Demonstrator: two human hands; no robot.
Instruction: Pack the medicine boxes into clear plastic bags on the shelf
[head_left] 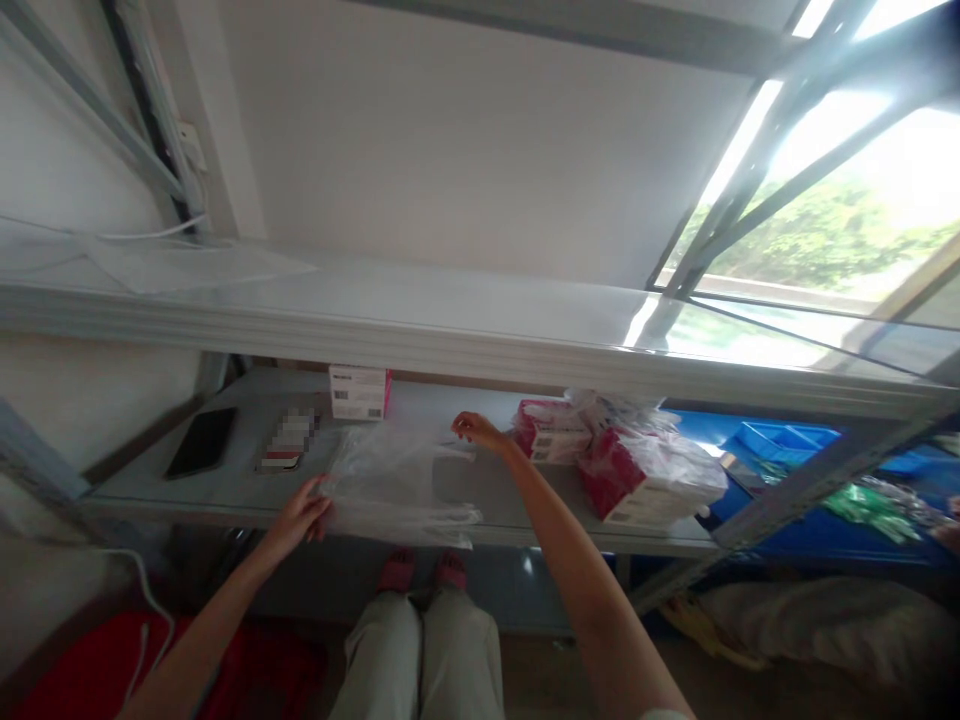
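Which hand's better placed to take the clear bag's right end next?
Right, probably. The right hand is close to that end of the clear bag and seems empty; the left hand is at the bag's opposite edge.

The thin, crinkled see-through plastic bag [386, 485] is colourless, turning milky white along its folds. The small white-and-magenta cardboard box [357, 392] bears dark print and dark square patches on its white face. Magenta and white (the same pairing) recur on the large plastic-wrapped carton [667, 490] and the smaller plastic-wrapped carton [553, 445]. The flat, black rectangular slab [202, 443] is plain; the lower metal shelf board [517, 505] is plain grey. Blue colours the open plastic tray [780, 440], bright green the shiny crumpled plastic [870, 512], beige the cloth trousers [386, 650].
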